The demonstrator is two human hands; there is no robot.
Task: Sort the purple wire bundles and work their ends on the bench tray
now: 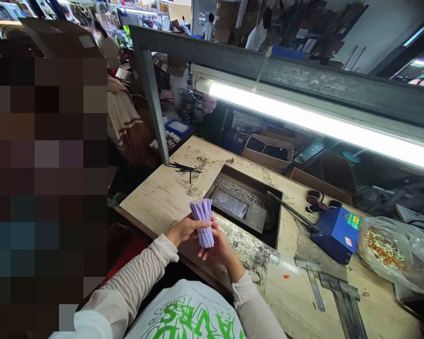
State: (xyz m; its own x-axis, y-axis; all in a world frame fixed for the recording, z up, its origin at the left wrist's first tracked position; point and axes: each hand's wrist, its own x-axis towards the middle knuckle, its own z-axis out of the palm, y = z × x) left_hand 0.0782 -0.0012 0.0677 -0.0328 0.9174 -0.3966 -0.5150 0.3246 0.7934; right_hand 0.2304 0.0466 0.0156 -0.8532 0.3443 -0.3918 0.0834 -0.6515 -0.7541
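A banded bundle of thin purple strands (203, 225) stands nearly upright between my two hands, over the near edge of the worktable. My left hand (188, 229) is wrapped round its left side, with the thumb across the front. On the right side, my right hand (219, 242) holds the bundle with its fingers at the back and edge. The top ends of the strands fan out slightly. Just beyond the hands, a recessed metal tray (277, 221) with a rectangular block (229, 203) and silvery residue is set into the table.
On the table (144, 200) lie black strips (190, 170) at the back left. To the right are a blue box with a rod (334, 233), a plastic bag of wires (388, 249) and metal tools (339, 287). A lit tube lamp (304, 117) hangs low across the front.
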